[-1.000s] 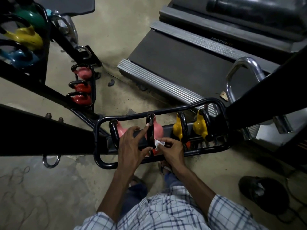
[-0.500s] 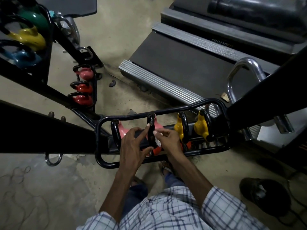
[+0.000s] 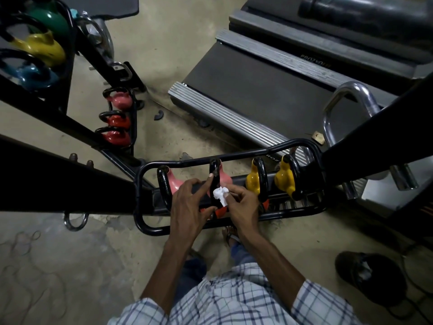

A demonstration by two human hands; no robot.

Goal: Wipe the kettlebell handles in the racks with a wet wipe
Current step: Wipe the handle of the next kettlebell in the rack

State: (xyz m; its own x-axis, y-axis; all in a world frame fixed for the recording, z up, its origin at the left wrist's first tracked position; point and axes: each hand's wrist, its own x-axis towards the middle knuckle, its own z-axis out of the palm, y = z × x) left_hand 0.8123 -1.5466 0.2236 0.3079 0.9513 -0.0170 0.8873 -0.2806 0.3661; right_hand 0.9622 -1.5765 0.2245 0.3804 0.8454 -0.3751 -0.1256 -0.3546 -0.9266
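Note:
A black tubular rack (image 3: 243,154) in front of me holds two pink kettlebells and two yellow kettlebells (image 3: 254,181), all with black handles. My right hand (image 3: 243,207) pinches a crumpled white wet wipe (image 3: 220,194) against the black handle (image 3: 214,177) of the second pink kettlebell (image 3: 225,177). My left hand (image 3: 189,205) steadies that same handle, with its forefinger along the handle's left side and its thumb near the bottom. The first pink kettlebell (image 3: 172,182) stands just left of my left hand.
Another rack (image 3: 134,118) at the left holds a pink and two red kettlebells. Green, yellow and blue kettlebells sit in a rack at the top left (image 3: 35,48). A treadmill (image 3: 269,90) lies beyond, a chrome bar (image 3: 351,95) at right, a dark shoe (image 3: 367,277) on the floor.
My right hand has slid the wipe up and down the second pink kettlebell's handle. My left hand has stayed on the handle.

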